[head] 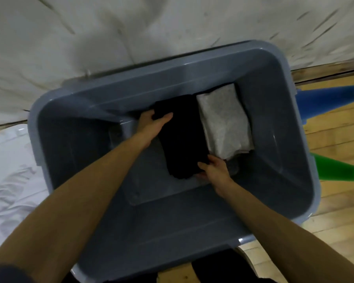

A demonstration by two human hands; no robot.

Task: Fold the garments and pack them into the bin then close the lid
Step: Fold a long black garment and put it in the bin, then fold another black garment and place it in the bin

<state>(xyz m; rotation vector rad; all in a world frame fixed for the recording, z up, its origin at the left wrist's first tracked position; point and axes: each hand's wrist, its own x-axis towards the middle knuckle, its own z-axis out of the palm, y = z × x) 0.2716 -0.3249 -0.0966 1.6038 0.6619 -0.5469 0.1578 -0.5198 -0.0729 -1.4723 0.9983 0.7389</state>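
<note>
Two folded garments lie side by side on the floor of the grey bin: a black garment in the middle and a light grey garment touching it on the right. Both are long rectangles, their long axes running from near to far and leaning slightly to the left at the far end. Left hand holds the far left corner of the black garment, thumb on top and fingers curled under the edge. Right hand holds its near right corner, fingers curled round the fold. Both forearms reach down into the bin from the near side. Behind the bin hangs a creased pale sheet; a white cloth lies at the left. On the wooden floor to the right rest a blue tube and a green tube.
</note>
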